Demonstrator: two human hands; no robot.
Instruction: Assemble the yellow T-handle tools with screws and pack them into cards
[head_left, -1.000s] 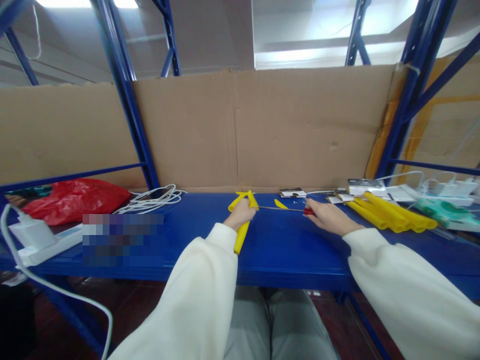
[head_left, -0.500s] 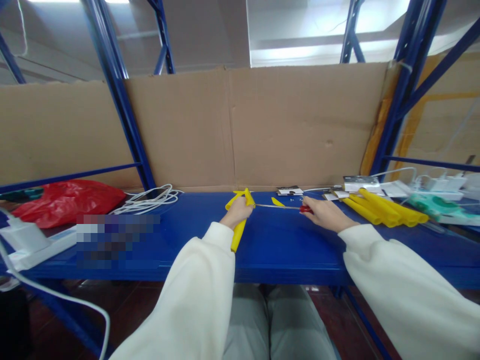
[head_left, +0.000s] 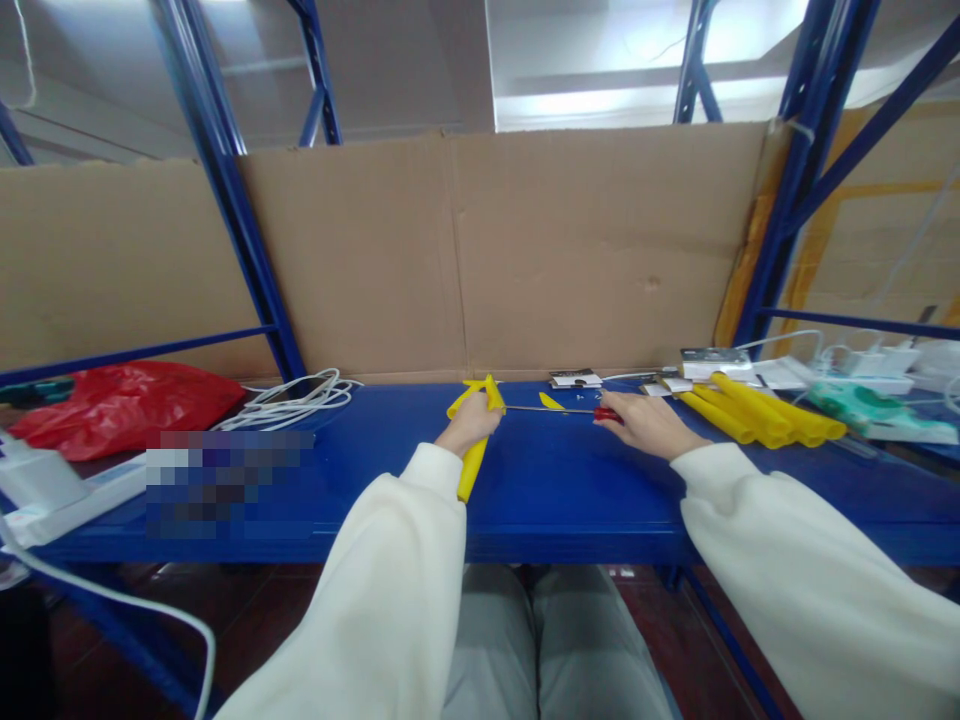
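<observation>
Looks slightly farther right and down than one second ago, crowding the white plug (head_left: pixel 45 475) against the left edge and bringing a dark patch (head_left: pixel 928 315) into view at right. Shows slightly more of the red tool handle (head_left: pixel 607 415) in the right hand (head_left: pixel 651 424).

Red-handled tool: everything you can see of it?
The tool, likely a screwdriver, has a red handle and a thin, straight shaft that looks metal. It runs roughly level from the right hand, which grips the handle, to the yellow piece in the left hand, over the blue table. The tip can't be made out.
</observation>
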